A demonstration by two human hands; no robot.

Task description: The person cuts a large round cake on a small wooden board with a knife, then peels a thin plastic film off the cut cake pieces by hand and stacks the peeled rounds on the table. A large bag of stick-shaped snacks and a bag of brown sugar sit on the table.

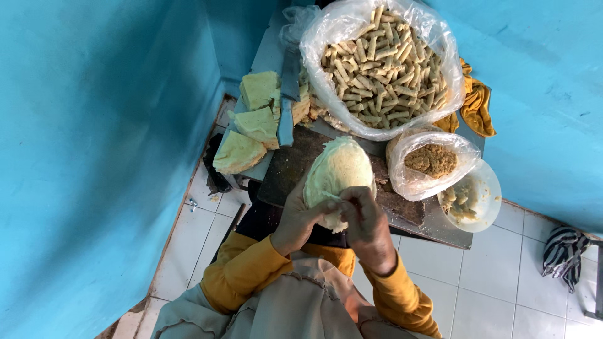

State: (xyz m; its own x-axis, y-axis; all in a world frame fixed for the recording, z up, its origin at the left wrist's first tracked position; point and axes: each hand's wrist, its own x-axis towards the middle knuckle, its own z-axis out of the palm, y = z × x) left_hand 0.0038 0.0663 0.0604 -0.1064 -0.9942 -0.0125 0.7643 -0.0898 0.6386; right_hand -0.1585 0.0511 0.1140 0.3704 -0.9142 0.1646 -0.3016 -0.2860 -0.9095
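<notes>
- Two hands are seen from above in the head view; a pale, thin sheet of dough wrapper (337,172) is held up between them over the dark board (295,164).
- The left hand (300,216) is closed on the lower left edge of the sheet, its fingers curled beneath it.
- The right hand (365,221) is closed on the lower right edge, the fingertips (347,202) pinched on the sheet just beside the left hand's.
- The board is set on a narrow table (433,227) placed in a corner of blue walls (94,125).
- A large clear bag (317,37), filled with pale rolled sticks (383,69), is placed at the far end of the table.
- A smaller bag (408,179) with brown crumbly filling (431,160) is set at the right of the board, touching a white plate (490,188).
- Yellowish stacked blocks (251,122) are laid at the left, with a knife (287,94) resting beside them.
- An orange cloth (477,103) is draped at the table's right edge.
</notes>
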